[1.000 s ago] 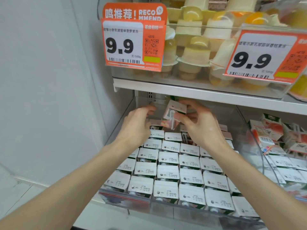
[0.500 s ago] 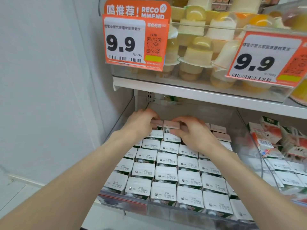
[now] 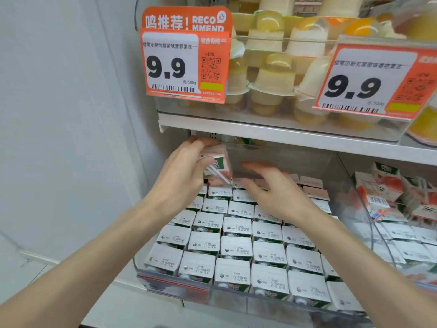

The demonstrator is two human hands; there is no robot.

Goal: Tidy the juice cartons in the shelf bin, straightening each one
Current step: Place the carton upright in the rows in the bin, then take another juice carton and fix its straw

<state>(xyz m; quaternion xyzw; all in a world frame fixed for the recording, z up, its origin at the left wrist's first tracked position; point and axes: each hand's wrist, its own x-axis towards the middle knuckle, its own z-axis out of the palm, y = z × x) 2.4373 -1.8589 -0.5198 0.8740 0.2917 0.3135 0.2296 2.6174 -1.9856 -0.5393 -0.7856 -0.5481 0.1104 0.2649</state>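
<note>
The step looked to be seating 1 small pink-and-white juice carton [image 3: 218, 171], white straw on its side, in the back row; done well, it would have been turned flat-top-up like its neighbours and lowered squarely into a gap. The left hand [image 3: 179, 178] gripped that carton with curled fingers [image 3: 196, 144]; it sat tilted beneath the fingertips and against the thumb, above the back-left corner of the clear plastic shelf bin [image 3: 231, 297]. The right hand [image 3: 274, 195] was released, its fingers [image 3: 255, 165] straight and holding nothing, just right of the carton, over the packed rows of white-topped cartons [image 3: 236, 249].
</note>
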